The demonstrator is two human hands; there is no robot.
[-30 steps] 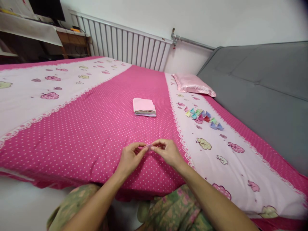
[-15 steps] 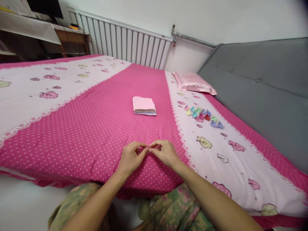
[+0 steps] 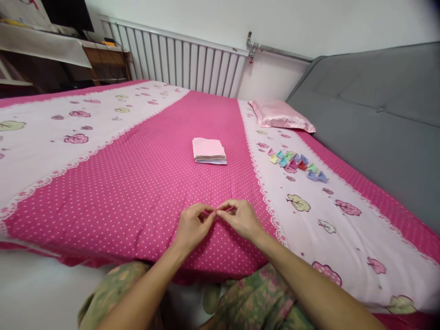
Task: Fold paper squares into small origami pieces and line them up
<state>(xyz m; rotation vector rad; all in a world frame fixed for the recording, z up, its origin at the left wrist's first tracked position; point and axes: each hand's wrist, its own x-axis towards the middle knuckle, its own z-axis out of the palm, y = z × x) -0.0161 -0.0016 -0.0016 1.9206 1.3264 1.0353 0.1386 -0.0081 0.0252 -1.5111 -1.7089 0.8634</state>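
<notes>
My left hand [image 3: 195, 224] and my right hand [image 3: 240, 217] meet fingertip to fingertip just above the near part of the bed. Thumb and forefinger are pinched together on each. Whatever lies between the tips is too small to make out; a hint of pink or red shows there, much like the sheet behind. Beyond them, a square stack of coloured paper [image 3: 209, 149], pink on top, rests on the polka-dot stripe. Off to the right sits a group of small folded paper pieces [image 3: 298, 162] in blue, green, yellow, pink and red.
The bed's pink and white cover [image 3: 144, 192] spreads under everything. A pink satin pillow [image 3: 280, 115] lies at the far right, against a grey padded headboard [image 3: 374, 91]. Along the wall stands a white radiator [image 3: 175, 57]. A desk with a dark monitor [image 3: 68, 16] is at the far left.
The whole view has shifted slightly, with things on the bed appearing a little further right. Both hands keep the same pinched pose, fingertips together.
</notes>
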